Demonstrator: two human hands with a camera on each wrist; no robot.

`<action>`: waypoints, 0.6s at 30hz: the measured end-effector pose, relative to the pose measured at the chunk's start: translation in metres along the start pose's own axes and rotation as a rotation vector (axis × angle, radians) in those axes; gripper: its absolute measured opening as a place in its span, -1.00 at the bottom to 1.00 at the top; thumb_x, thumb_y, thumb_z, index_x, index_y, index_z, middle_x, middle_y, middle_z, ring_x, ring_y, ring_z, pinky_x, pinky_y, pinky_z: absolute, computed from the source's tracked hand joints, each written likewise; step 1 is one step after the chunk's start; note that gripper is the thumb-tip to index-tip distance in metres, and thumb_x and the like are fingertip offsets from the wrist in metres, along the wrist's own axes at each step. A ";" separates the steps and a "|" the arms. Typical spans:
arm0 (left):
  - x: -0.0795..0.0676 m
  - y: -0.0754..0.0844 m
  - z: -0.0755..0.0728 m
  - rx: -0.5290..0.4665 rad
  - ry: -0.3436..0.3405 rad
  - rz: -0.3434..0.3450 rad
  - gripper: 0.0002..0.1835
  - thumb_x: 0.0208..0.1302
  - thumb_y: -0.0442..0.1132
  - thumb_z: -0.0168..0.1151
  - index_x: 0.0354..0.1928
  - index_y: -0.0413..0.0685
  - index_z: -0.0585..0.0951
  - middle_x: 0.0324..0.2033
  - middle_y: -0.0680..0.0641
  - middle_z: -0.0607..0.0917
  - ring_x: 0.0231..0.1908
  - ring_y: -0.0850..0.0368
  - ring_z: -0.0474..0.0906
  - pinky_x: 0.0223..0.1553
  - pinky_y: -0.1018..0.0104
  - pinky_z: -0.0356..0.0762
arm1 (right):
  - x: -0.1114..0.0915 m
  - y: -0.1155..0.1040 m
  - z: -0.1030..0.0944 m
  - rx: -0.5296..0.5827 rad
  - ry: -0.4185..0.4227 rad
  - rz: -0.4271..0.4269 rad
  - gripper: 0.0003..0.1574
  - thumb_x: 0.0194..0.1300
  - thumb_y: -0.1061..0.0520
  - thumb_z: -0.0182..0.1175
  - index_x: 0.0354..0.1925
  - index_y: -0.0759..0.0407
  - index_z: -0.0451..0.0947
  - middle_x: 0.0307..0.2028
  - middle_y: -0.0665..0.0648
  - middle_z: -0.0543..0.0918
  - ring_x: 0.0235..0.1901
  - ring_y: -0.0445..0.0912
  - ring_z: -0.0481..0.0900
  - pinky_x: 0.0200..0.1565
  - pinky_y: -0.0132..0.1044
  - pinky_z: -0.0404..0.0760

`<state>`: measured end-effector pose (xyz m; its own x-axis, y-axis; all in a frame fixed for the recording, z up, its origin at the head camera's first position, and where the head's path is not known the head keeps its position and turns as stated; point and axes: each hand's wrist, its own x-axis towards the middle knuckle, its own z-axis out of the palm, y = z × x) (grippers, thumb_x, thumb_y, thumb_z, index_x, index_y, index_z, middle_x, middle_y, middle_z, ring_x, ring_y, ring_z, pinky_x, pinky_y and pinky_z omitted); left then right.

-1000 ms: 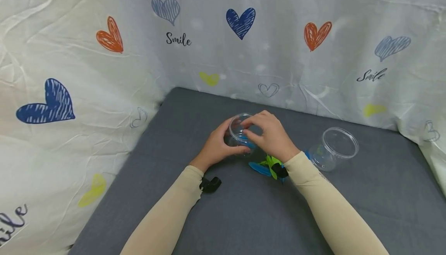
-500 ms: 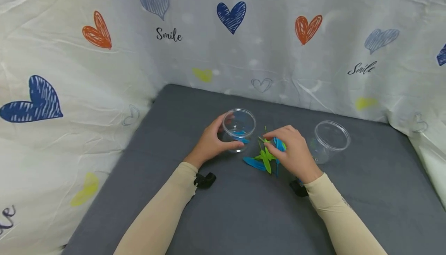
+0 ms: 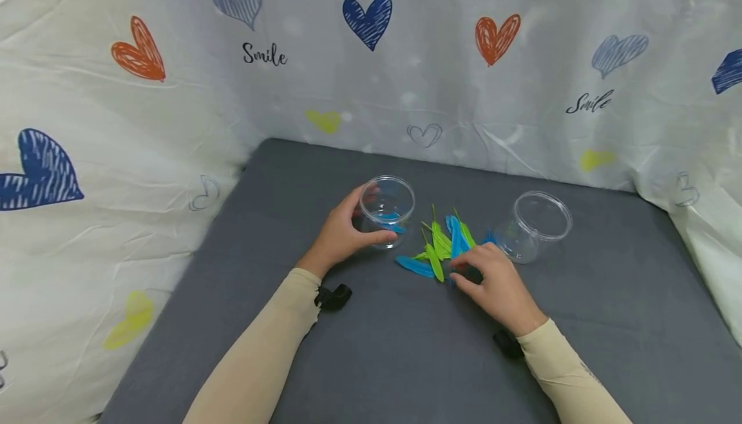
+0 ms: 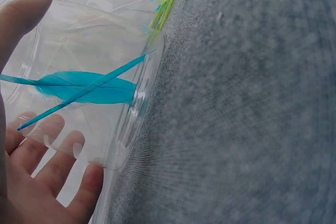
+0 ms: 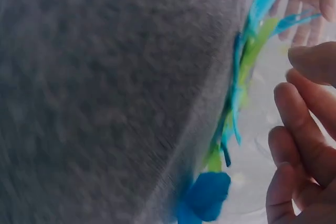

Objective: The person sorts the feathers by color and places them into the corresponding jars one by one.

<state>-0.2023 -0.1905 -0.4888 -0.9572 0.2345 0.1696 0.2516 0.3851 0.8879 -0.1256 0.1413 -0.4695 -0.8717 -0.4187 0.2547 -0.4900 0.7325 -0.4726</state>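
The left grip (image 3: 341,234) is clasping a cup (image 3: 390,193); the right grip (image 3: 497,287), apart, is risking a double pickup because feathers (image 3: 442,243) are overlapping.

Head view faces down; 2 wrist close-ups share feathers (image 3: 442,243).

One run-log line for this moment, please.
Left hand: holds clear cup, blue feathers inside | Right hand: beside loose blue and green feathers, contact unclear | Second clear cup: upright on gray cloth
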 end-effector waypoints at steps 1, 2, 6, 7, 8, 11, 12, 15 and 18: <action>0.000 0.000 0.000 0.002 -0.001 -0.002 0.17 0.06 0.22 0.72 0.65 0.64 0.19 0.54 0.24 0.46 0.53 0.20 0.39 0.48 -0.07 0.44 | 0.001 0.000 0.001 -0.005 -0.011 0.002 -0.78 0.34 0.13 0.55 -0.05 -0.05 0.82 -0.20 -0.09 0.76 -0.10 -0.12 0.55 -0.06 -0.10 0.61; 0.000 0.000 -0.001 0.002 -0.001 -0.003 0.17 0.06 0.23 0.72 0.65 0.65 0.19 0.54 0.24 0.46 0.53 0.19 0.39 0.49 -0.07 0.44 | 0.002 -0.001 0.002 -0.012 -0.022 0.003 -0.78 0.34 0.12 0.56 -0.06 -0.05 0.82 -0.21 -0.09 0.75 -0.11 -0.13 0.54 -0.07 -0.11 0.61; -0.001 0.001 -0.002 0.000 0.001 -0.006 0.17 0.06 0.24 0.71 0.65 0.64 0.19 0.54 0.24 0.46 0.53 0.18 0.39 0.49 -0.07 0.43 | 0.006 -0.005 0.006 -0.048 -0.062 0.014 -0.81 0.31 0.08 0.58 -0.11 -0.07 0.82 -0.23 -0.10 0.75 -0.12 -0.14 0.51 -0.09 -0.12 0.60; -0.002 0.001 -0.002 0.000 0.002 -0.006 0.17 0.06 0.24 0.72 0.66 0.62 0.19 0.54 0.24 0.46 0.53 0.18 0.39 0.49 -0.08 0.43 | 0.007 -0.006 0.006 -0.055 -0.071 0.019 -0.81 0.30 0.07 0.59 -0.12 -0.06 0.82 -0.23 -0.09 0.75 -0.12 -0.14 0.51 -0.10 -0.12 0.60; -0.002 0.001 -0.002 -0.003 0.002 -0.006 0.18 0.06 0.24 0.72 0.66 0.60 0.19 0.54 0.24 0.46 0.53 0.18 0.39 0.49 -0.08 0.43 | 0.008 -0.007 0.007 -0.063 -0.079 0.022 -0.82 0.30 0.07 0.59 -0.13 -0.06 0.82 -0.23 -0.09 0.74 -0.12 -0.14 0.50 -0.10 -0.12 0.60; -0.003 0.002 -0.002 -0.005 0.003 -0.006 0.18 0.06 0.25 0.71 0.67 0.56 0.20 0.54 0.24 0.46 0.53 0.18 0.39 0.49 -0.09 0.43 | 0.010 -0.009 0.009 -0.089 -0.095 0.023 -0.84 0.27 0.06 0.60 -0.18 -0.04 0.82 -0.24 -0.07 0.73 -0.15 -0.13 0.49 -0.11 -0.13 0.60; -0.003 0.002 -0.002 -0.005 0.002 -0.004 0.19 0.06 0.25 0.71 0.68 0.55 0.20 0.54 0.24 0.46 0.53 0.18 0.39 0.49 -0.09 0.43 | 0.010 -0.009 0.010 -0.097 -0.099 0.024 -0.84 0.27 0.06 0.61 -0.20 -0.04 0.81 -0.25 -0.06 0.73 -0.16 -0.14 0.49 -0.11 -0.14 0.59; -0.002 0.003 -0.002 -0.006 0.000 0.001 0.18 0.06 0.24 0.71 0.67 0.56 0.20 0.54 0.23 0.47 0.53 0.18 0.39 0.48 -0.10 0.43 | 0.011 -0.011 0.011 -0.120 -0.109 0.020 -0.84 0.24 0.06 0.62 -0.25 -0.03 0.80 -0.29 -0.06 0.70 -0.20 -0.15 0.46 -0.14 -0.15 0.56; -0.002 0.003 -0.002 -0.003 0.001 0.006 0.17 0.07 0.23 0.71 0.67 0.58 0.20 0.53 0.24 0.47 0.53 0.19 0.39 0.47 -0.11 0.42 | 0.012 -0.012 0.012 -0.138 -0.119 0.020 -0.84 0.23 0.07 0.63 -0.28 -0.02 0.79 -0.31 -0.05 0.68 -0.22 -0.15 0.44 -0.16 -0.17 0.53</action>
<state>-0.2001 -0.1920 -0.4859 -0.9559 0.2361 0.1747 0.2564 0.3808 0.8884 -0.1300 0.1211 -0.4708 -0.8776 -0.4581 0.1414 -0.4770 0.8044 -0.3542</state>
